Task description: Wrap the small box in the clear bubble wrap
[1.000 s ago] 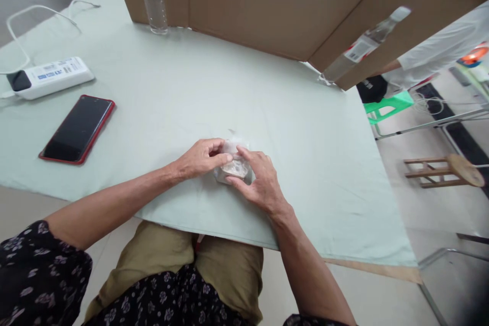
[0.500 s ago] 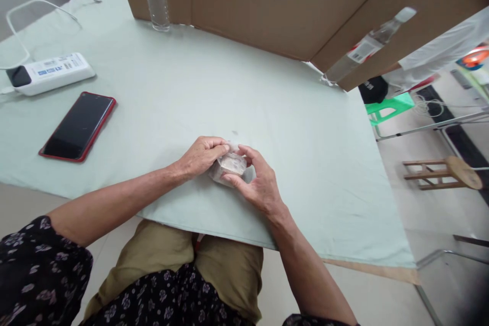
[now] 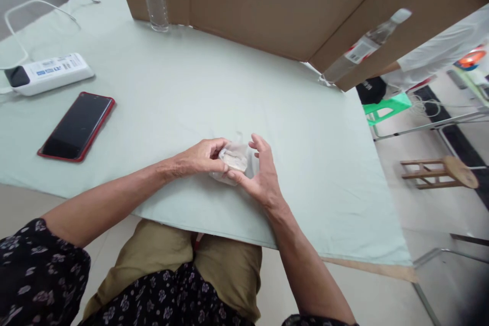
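A small pale, whitish block (image 3: 234, 161) sits near the table's front edge, inside a thin clear plastic bag (image 3: 241, 148). The bag is loose and spreads above and to the right of the block. My left hand (image 3: 202, 158) grips the block's left side, thumb along its near edge and fingers behind. At the near right corner, the thumb of my right hand (image 3: 263, 178) touches the bag. The other fingers of that hand are raised and spread apart, off the block. What is printed on the block, if anything, is too blurred to read.
A red-cased phone (image 3: 77, 126) and a white device (image 3: 55, 74) with a cable lie at left. A brown cardboard screen (image 3: 248, 5) stands at the back, with water bottles (image 3: 156, 7) against it. A wooden stool (image 3: 456, 171) is on the floor at right.
My left thumb has come down from the top of the block to its near edge. My right fingers have lifted away and spread. The plastic now stands more open around the block.
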### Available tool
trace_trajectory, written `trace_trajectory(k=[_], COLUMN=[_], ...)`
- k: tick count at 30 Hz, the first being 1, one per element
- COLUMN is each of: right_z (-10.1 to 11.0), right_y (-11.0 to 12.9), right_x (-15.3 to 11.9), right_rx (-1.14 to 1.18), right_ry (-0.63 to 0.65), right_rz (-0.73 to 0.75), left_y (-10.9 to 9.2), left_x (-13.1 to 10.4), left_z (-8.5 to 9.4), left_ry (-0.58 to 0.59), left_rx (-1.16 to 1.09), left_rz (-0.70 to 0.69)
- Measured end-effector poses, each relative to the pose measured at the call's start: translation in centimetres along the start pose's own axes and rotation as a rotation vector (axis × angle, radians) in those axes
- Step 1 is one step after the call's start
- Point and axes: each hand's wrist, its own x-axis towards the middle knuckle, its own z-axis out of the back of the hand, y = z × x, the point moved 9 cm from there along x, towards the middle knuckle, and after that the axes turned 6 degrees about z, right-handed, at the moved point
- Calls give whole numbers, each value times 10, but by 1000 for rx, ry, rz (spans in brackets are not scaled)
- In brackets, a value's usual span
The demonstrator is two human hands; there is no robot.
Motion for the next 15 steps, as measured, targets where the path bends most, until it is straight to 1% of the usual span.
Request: trace_trajectory(k=[3,5,8,11,15], right_z=[-10,-15,-16,-14,-15], right_y=[-15,-19,-21,-22,-24], right_x=[1,3,4,2,-3], right_rx=[206,326,419,422,431], right_ry=[85,104,61,-4,-26], right_rz=[-109,-147,-179,-211,-259], left_y=[0,2,6,9,13], left_x=[2,4,7,8,8], left_z=[-2,-2,2,6,8], left_ry=[20,24,-6,-49,-66], left_rx=[13,-2,-15,-12,-25], left_rz=[-11,-22,-26,-12,41])
